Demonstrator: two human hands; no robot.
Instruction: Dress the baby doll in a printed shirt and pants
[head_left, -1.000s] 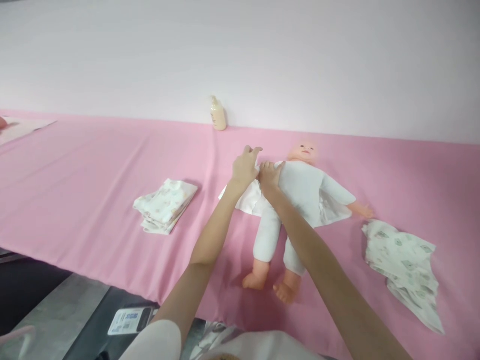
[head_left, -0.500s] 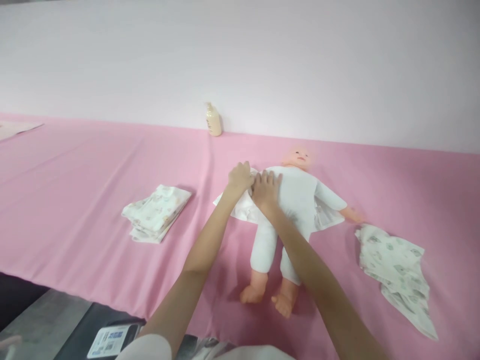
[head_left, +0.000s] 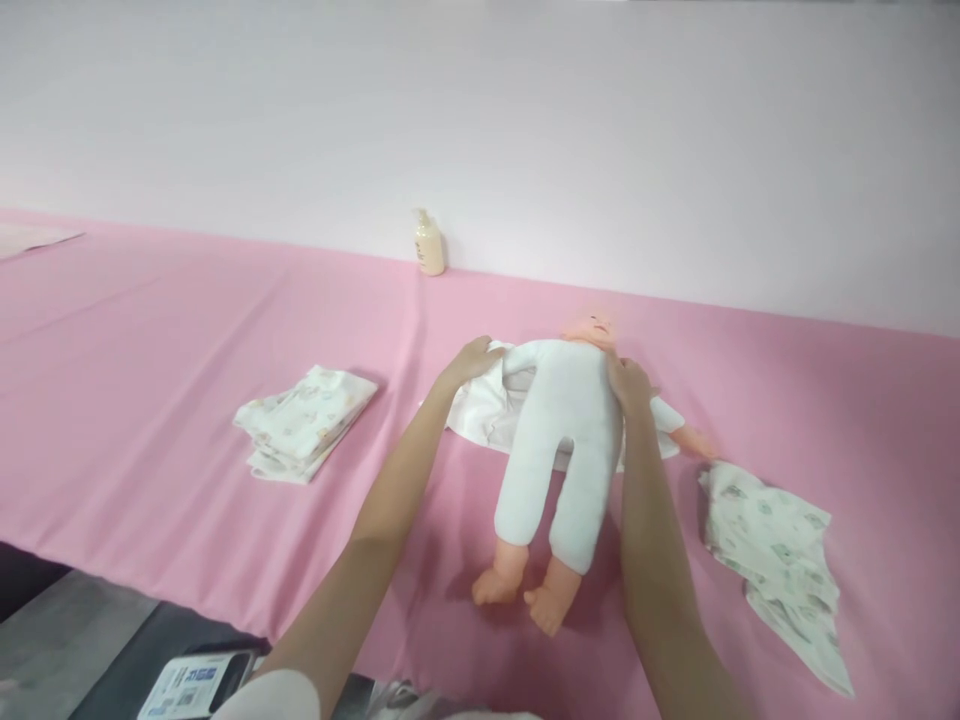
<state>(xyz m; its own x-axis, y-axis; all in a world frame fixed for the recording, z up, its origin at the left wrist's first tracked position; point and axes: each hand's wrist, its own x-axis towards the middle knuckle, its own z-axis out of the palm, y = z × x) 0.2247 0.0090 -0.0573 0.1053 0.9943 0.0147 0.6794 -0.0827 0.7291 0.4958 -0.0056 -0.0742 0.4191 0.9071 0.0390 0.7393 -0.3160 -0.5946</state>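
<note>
A baby doll in a white sleeved suit lies on its back, with bare vinyl feet towards me. My right hand grips the doll's torso on the right side, just below the shoulder. A white cloth lies partly under the doll and spreads out to the left. My left hand holds that cloth's upper edge, left of the doll's arm. A folded patterned cloth lies left of my left forearm. A loose patterned cloth lies right of my right forearm.
A cream pump bottle stands at the far edge of the pink-covered table, against a white wall. A sheet of paper lies far left. Below the table's near edge are a grey floor and a printed card.
My right hand has moved from the doll's chest to its right side. The doll's torso has shifted and now covers more of the white cloth. My left hand has stayed on the cloth's edge.
</note>
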